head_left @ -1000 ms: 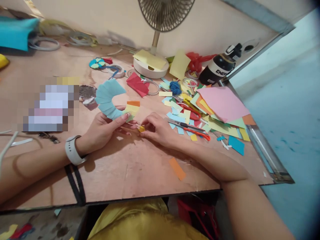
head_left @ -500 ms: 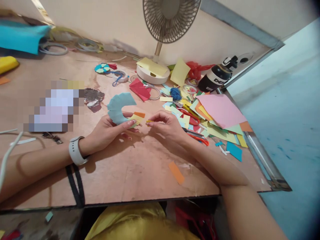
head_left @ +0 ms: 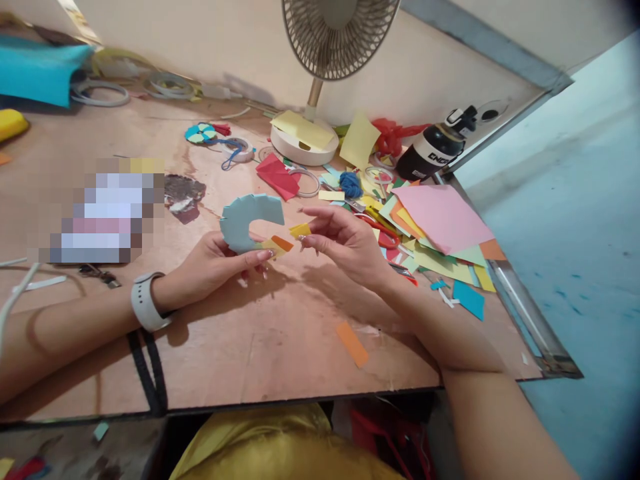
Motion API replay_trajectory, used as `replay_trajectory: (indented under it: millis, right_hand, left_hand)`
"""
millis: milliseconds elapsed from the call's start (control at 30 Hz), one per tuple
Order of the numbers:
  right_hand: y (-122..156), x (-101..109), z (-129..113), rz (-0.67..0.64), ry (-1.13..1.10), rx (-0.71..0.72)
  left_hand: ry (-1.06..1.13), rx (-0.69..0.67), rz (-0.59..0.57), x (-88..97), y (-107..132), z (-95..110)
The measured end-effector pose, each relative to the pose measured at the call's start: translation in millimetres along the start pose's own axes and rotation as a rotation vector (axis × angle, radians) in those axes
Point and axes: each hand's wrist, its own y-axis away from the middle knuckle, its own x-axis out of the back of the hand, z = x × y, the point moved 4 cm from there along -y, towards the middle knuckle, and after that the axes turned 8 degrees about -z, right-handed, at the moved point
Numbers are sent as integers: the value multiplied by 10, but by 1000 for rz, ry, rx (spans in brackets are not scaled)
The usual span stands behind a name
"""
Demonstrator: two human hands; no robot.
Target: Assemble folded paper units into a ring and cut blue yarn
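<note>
A curved, C-shaped piece made of overlapping light blue paper strips (head_left: pixel 237 223) is pinched by my left hand (head_left: pixel 230 263) at its lower end. Near the thumb, that end carries a pale yellow strip and an orange paper strip (head_left: pixel 283 243). My right hand (head_left: pixel 347 250) holds a small yellow paper piece (head_left: pixel 301 231) between thumb and finger, just right of the orange strip. Whether the yellow piece touches the curved piece I cannot tell. On the wooden table below my right forearm lies a loose orange paper strip (head_left: pixel 352 344).
A fan (head_left: pixel 303 145) stands at the back, with a black bottle (head_left: pixel 431 152) to its right. Paper sheets (head_left: pixel 443 217), scraps and scissors (head_left: pixel 383 230) crowd the right side. A red paper piece (head_left: pixel 277 176) and a tape roll (head_left: pixel 239 151) lie behind my hands.
My right hand has turned and its fingers have lifted, so more of the yellow piece shows. My left hand has shifted slightly right and down with the curved paper piece.
</note>
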Motion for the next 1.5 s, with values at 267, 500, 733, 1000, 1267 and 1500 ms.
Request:
replay_trajectory:
  millis: [267,500,733,1000,1267,1500]
  right_hand:
    - [68,-44,-197,40,293,154]
    - [90,-84,-230,6,324,185]
    - [86,-88,-220,-4,331,208]
    - [105,-94,-221,4,384,306]
    - [100,-87,-236,32,351,236]
    - [104,-103,-238,26,359,259]
  left_hand:
    - [-2,1,-21,-3,7,-18]
    - [-33,-14,-29,-29,6,35]
    - [-31,-13,-29,-28,12,18]
    - [-20,-15,-36,-27,10,0]
    - [-30,-14,-31,-30,12,12]
    - [-6,-15,-30,-34,8,-1]
